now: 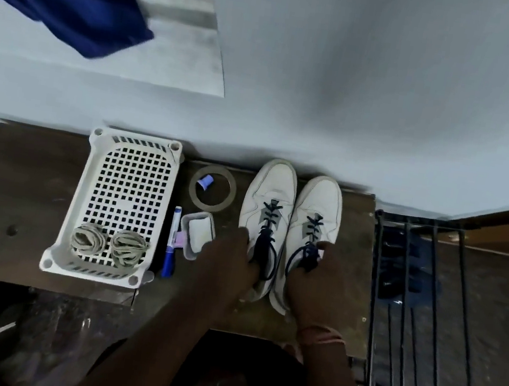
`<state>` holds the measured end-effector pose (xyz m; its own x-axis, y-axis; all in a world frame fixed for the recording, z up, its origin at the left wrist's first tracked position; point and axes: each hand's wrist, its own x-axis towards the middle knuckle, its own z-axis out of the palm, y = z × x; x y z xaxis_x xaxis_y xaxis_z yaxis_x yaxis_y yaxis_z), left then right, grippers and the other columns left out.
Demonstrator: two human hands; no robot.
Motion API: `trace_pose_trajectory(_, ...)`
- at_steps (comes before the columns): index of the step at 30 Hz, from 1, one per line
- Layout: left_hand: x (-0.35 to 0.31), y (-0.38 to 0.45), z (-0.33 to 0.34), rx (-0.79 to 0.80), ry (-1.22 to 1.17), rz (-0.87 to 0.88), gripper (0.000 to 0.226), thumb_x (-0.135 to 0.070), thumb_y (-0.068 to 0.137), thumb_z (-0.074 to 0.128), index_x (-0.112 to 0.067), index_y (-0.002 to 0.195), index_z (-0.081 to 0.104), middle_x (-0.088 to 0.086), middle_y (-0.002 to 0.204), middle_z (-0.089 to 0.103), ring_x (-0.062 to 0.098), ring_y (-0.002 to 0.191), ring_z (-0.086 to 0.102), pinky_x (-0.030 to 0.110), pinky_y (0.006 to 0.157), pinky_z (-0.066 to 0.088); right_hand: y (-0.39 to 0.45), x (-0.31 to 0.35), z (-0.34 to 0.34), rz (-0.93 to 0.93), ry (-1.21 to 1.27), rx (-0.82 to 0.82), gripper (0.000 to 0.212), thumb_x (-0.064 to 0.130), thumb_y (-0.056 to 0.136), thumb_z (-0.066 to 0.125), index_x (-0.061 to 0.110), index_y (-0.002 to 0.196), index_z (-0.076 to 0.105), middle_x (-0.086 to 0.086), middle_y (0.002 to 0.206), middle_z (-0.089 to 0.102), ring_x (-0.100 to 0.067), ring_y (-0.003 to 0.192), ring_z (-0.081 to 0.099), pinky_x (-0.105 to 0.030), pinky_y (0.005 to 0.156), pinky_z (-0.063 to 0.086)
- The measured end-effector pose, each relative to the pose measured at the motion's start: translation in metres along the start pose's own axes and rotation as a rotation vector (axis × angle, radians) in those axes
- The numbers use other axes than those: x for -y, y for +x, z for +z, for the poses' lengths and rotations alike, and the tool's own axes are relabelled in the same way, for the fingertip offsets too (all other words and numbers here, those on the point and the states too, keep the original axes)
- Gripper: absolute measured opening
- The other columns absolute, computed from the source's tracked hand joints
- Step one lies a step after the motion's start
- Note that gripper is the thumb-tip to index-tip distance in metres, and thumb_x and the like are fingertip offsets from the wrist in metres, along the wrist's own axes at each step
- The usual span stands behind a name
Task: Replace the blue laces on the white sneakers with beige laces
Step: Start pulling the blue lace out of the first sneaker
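1. A dark brown wooden desk stands against a pale blue-grey wall, with a black metal rack just beside it on the right.
2. The 2 white sneakers sit side by side at the back right of the desk, toes to the wall: the left sneaker and the right sneaker touch along their inner sides.
3. Both sneakers carry dark blue laces, criss-crossed over grey tongues and tied in loose bows near the collars.
4. The left hand grips the collar of the left sneaker, fingers curled into its opening beside the bow; the right hand likewise grips the right sneaker, fingers curled at its knot.
5. The 2 bundles of beige laces lie in the near end of a white perforated basket, well apart from the sneakers.
6. Between basket and sneakers lie a blue marker, a small white tray and a roll of tape.
7. Judged risks: tugging a bow the wrong way could tighten it into a knot, and dragging a sneaker leftward could knock the tray or tape.
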<state>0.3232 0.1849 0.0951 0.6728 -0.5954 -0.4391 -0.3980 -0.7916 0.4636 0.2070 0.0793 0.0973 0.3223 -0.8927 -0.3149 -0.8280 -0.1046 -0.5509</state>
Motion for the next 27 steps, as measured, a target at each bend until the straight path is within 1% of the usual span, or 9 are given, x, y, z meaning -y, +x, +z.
trace_pose_trajectory(2, 0.004, 0.020, -0.004, 0.089, 0.024, 0.018, 0.027, -0.037, 0.087, 0.066, -0.018, 0.103, 0.056, 0.001, 0.098, 0.067, 0.024, 0.094, 0.065, 0.031, 0.070, 0.041, 0.009, -0.002, -0.003, -0.036, -0.028, 0.031, 0.030, 0.014, 0.087, 0.067, 0.012, 0.116, 0.059, 0.007, 0.068, 0.055, 0.006, 0.058, 0.042, 0.000, 0.059, 0.033)
trace_pose_trajectory(6, 0.007, 0.043, 0.002, 0.173, 0.076, 0.087, 0.019, -0.030, 0.087, 0.061, -0.022, 0.098, 0.047, -0.004, 0.082, 0.056, 0.014, 0.068, 0.050, 0.030, 0.058, 0.036, 0.026, -0.008, -0.003, -0.096, -0.184, 0.061, 0.034, 0.040, 0.077, 0.065, 0.024, 0.105, 0.055, 0.011, 0.071, 0.051, -0.010, 0.066, 0.048, -0.009, 0.060, 0.031)
trace_pose_trajectory(8, 0.012, 0.045, 0.008, 0.159, 0.065, 0.117, 0.017, -0.027, 0.088, 0.060, -0.023, 0.098, 0.046, -0.008, 0.076, 0.053, 0.008, 0.063, 0.047, 0.027, 0.054, 0.035, 0.031, -0.012, -0.001, -0.123, -0.238, 0.097, 0.038, 0.046, 0.070, 0.061, 0.027, 0.101, 0.053, 0.013, 0.075, 0.047, -0.017, 0.077, 0.052, -0.027, 0.071, 0.043)
trace_pose_trajectory(14, 0.019, 0.044, 0.025, 0.015, 0.054, 0.146, 0.010, -0.028, 0.089, 0.053, -0.023, 0.097, 0.049, -0.002, 0.087, 0.062, 0.027, 0.085, 0.063, 0.035, 0.072, 0.049, 0.030, -0.019, 0.004, -0.039, 0.063, 0.291, 0.032, 0.016, 0.084, 0.060, 0.021, 0.112, 0.045, -0.003, 0.070, 0.064, -0.017, 0.064, 0.062, -0.027, 0.054, 0.039)
trace_pose_trajectory(16, 0.021, 0.044, 0.028, -0.025, 0.051, 0.146, 0.004, -0.027, 0.093, 0.052, -0.025, 0.095, 0.050, -0.002, 0.088, 0.061, 0.026, 0.084, 0.062, 0.034, 0.072, 0.049, 0.030, -0.022, 0.007, -0.082, 0.059, 0.258, 0.030, 0.012, 0.085, 0.060, 0.016, 0.112, 0.047, 0.000, 0.073, 0.060, -0.012, 0.065, 0.058, -0.023, 0.055, 0.043)
trace_pose_trajectory(18, 0.024, 0.042, 0.030, -0.020, 0.025, 0.156, 0.011, -0.032, 0.092, 0.049, -0.024, 0.085, 0.045, -0.005, 0.085, 0.059, 0.017, 0.073, 0.058, 0.032, 0.061, 0.041, 0.028, -0.023, 0.007, -0.133, 0.047, 0.197, 0.025, 0.011, 0.086, 0.060, 0.008, 0.108, 0.049, 0.004, 0.074, 0.052, -0.003, 0.065, 0.047, -0.008, 0.049, 0.035)
trace_pose_trajectory(20, 0.025, 0.038, 0.032, -0.041, -0.036, 0.161, 0.017, -0.038, 0.090, 0.046, -0.022, 0.083, 0.046, -0.004, 0.086, 0.062, 0.015, 0.070, 0.058, 0.032, 0.061, 0.041, 0.026, -0.025, 0.008, -0.182, 0.037, 0.113, 0.021, 0.012, 0.087, 0.060, 0.003, 0.103, 0.051, 0.006, 0.073, 0.045, -0.003, 0.064, 0.039, -0.006, 0.053, 0.034)
trace_pose_trajectory(23, 0.028, 0.027, 0.038, -0.129, -0.275, 0.086, 0.026, -0.043, 0.093, 0.052, -0.019, 0.085, 0.058, -0.002, 0.077, 0.069, 0.018, 0.072, 0.065, 0.032, 0.064, 0.045, 0.024, -0.032, 0.011, -0.204, 0.049, 0.082, 0.020, 0.017, 0.090, 0.057, 0.004, 0.106, 0.055, 0.006, 0.073, 0.047, -0.003, 0.065, 0.041, -0.016, 0.054, 0.029)
trace_pose_trajectory(27, 0.033, 0.014, 0.045, -0.214, -0.442, 0.077, 0.033, -0.043, 0.088, 0.060, -0.011, 0.093, 0.064, 0.004, 0.081, 0.071, 0.019, 0.077, 0.066, 0.034, 0.068, 0.048, 0.013, -0.038, 0.012, -0.235, 0.102, -0.007, 0.019, 0.019, 0.090, 0.058, 0.010, 0.106, 0.060, 0.008, 0.078, 0.049, -0.012, 0.072, 0.050, -0.029, 0.064, 0.035)
